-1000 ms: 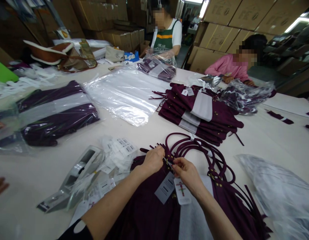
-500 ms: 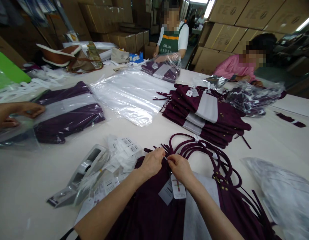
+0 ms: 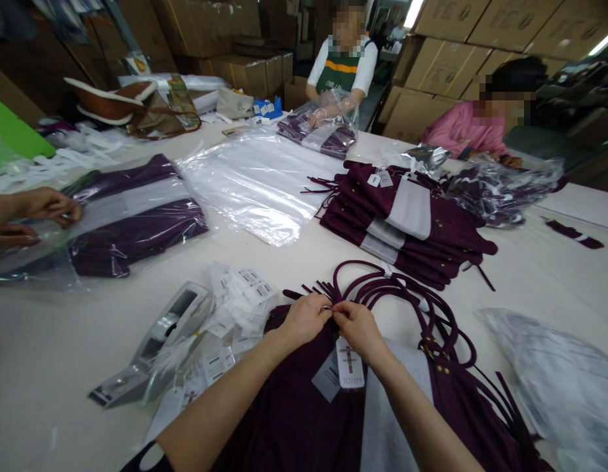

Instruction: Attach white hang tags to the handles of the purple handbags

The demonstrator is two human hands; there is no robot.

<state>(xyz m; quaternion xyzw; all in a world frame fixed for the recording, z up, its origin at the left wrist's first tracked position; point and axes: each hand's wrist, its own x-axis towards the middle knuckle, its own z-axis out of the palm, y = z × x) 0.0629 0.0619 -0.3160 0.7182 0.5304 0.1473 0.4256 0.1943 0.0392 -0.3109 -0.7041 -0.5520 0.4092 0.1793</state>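
Plum-coloured fabric, a folded garment (image 3: 294, 419), lies on the white table (image 3: 48, 367) right under the person's forearms, and everything else is placed from it. At its top edge the left hand (image 3: 306, 319) and the right hand (image 3: 359, 328) meet, fingertips pinched shut on something small and pale between them, most likely the tie of the hang tags (image 3: 349, 370) that dangle just below the right hand onto the garment's front. What exactly is pinched is too small to tell.

Beyond the garment's top edge its looped straps (image 3: 402, 295) fan out; a tag string could catch in them if pulled that way. Since both grips are fingertip-only, a slip would probably let the tie drop into the dark folds, where it would be hard to find.

Just left of the garment sit a heap of spare tags (image 3: 235, 301) and a tape dispenser (image 3: 156, 347), near enough that a swinging left elbow may scatter them. Farther back from the garment is a stack of folded garments (image 3: 406, 223), and to the far left a bagged garment (image 3: 131, 219) under another person's hands (image 3: 33, 213). To the right lies a plastic bag (image 3: 559, 380).
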